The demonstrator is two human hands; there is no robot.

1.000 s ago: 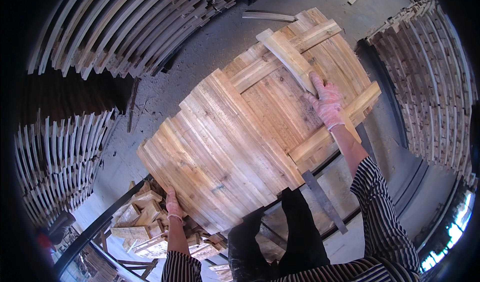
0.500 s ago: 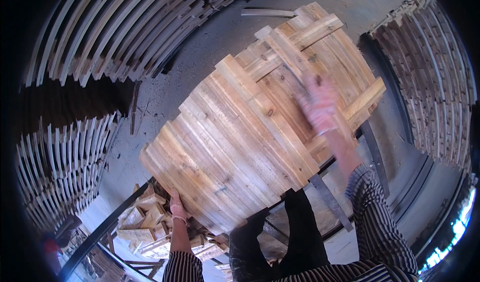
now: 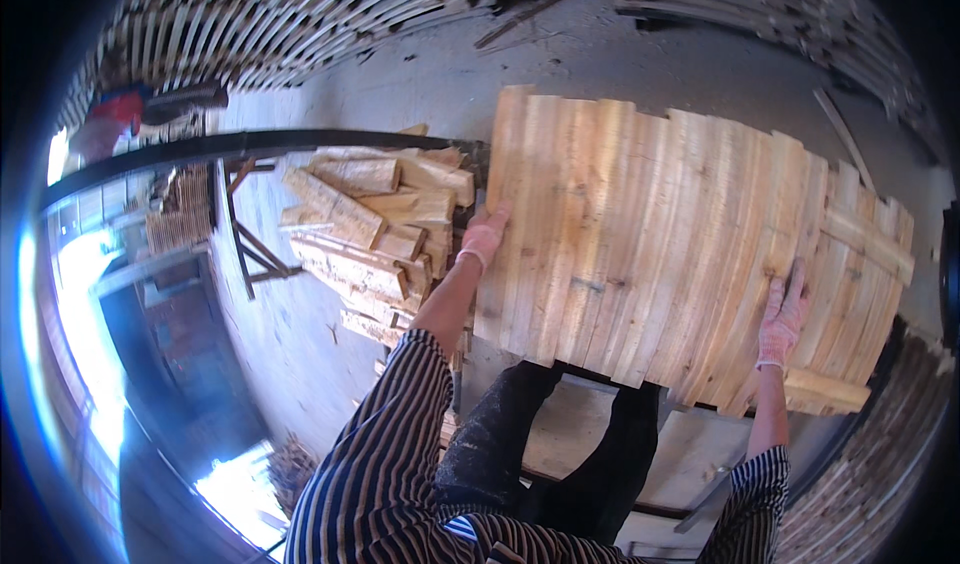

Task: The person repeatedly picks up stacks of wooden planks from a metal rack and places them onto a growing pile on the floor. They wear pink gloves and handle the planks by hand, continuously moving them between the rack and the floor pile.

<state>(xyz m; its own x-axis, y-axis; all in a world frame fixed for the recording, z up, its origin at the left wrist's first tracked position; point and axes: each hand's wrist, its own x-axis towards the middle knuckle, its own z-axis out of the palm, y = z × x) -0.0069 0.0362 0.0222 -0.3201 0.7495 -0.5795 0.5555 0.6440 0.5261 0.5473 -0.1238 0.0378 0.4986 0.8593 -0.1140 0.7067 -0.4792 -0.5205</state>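
A bare concrete floor [image 3: 560, 64] fills the upper middle of the frame, ringed by stacks of slatted wooden panels [image 3: 300, 14] along the top edge and down the right rim. A dark metal rail [image 3: 250, 146] arcs across the upper left.

The large wooden panel [image 3: 660, 244], made of pale boards set side by side with cross battens at its right end, now sits centre-right. A second ago it lay tilted across the middle of the frame with a loose board on top, under the right hand; that board no longer shows there, and the panel has swung so its boards run top to bottom. The view has swung with it, so part of the shift may be the head turning. As a judgement, the panel is being lifted or turned by its edges rather than worked on.

The left hand [image 3: 484, 239], in a pinkish glove, has its fingers wrapped over the panel's left edge, grasping it. The right hand [image 3: 782, 314], gloved alike, lies flat against the panel near its lower right, fingers spread and pressing, not closed round anything.

Just left of the panel, a heap of short wood offcuts [image 3: 370, 234] is piled on a frame whose dark legs show below it.

What carries the panel from beneath is hidden by the panel itself and the person's dark trousers. The panel's lower right corner merges with other stacked wood, and the red shape at upper left is too blurred to tell.
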